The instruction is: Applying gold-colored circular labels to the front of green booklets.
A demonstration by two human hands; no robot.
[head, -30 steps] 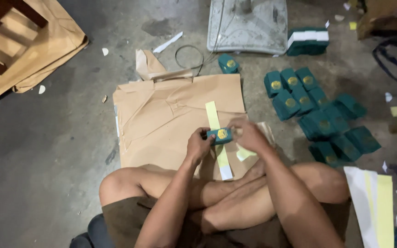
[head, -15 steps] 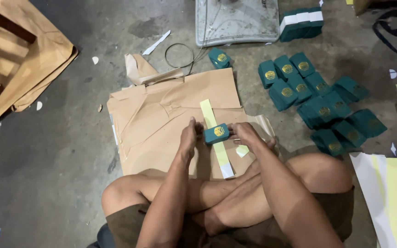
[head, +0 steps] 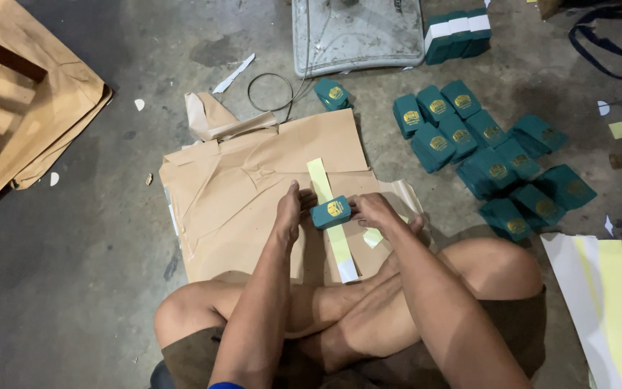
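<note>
A small teal booklet stack with a gold emblem (head: pixel 331 212) is held between both hands over a pale yellow paper strip (head: pixel 330 216). My left hand (head: pixel 289 212) presses its left end, and my right hand (head: pixel 374 211) grips its right end. The strip lies lengthwise on a creased sheet of brown paper (head: pixel 253 191) spread on the concrete floor in front of my crossed legs.
Several more teal booklets (head: pixel 487 158) lie scattered to the right, one single (head: pixel 332 94) beyond the brown paper. A stack with white edges (head: pixel 458 32) stands beside a grey metal plate (head: pixel 358 32). Yellow-edged sheets (head: pixel 602 302) lie at right; folded brown paper (head: pixel 44 108) at left.
The view has shifted slightly downward and closer. Both hands stay on the teal booklet stack, which has turned a little and sits squarely over the yellow strip.
</note>
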